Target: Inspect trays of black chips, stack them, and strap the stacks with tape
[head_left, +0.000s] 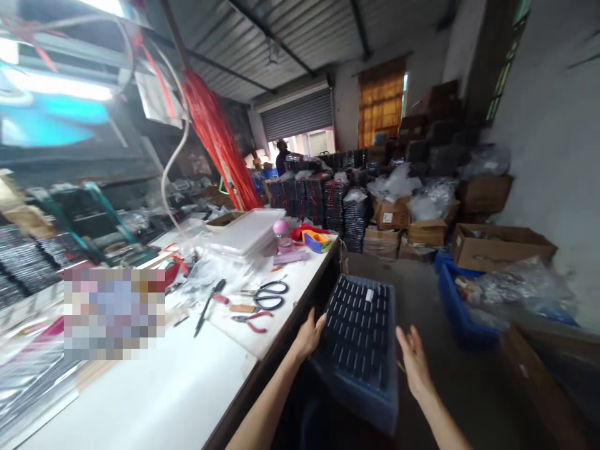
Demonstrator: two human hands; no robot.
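Observation:
A black tray [359,331] with rows of small light slots or pieces lies in the top of a blue-grey plastic crate [360,403], low beside the workbench. A small white piece [369,295] sits near its far end. My left hand [308,335] is at the crate's left side, thumb and finger apart; whether it touches the edge I cannot tell. Off the right side, with a gap to the crate, my right hand [415,362] is held with its fingers spread. Neither hand holds anything that I can see.
On the white workbench [178,387] lie black-handled scissors [272,295], red-handled pliers [253,320], a black pen [209,307] and a tape dispenser [315,241]. A blue bin [469,331] and cardboard boxes [504,245] stand right. Stacked black trays [335,203] and a person [282,157] are farther back.

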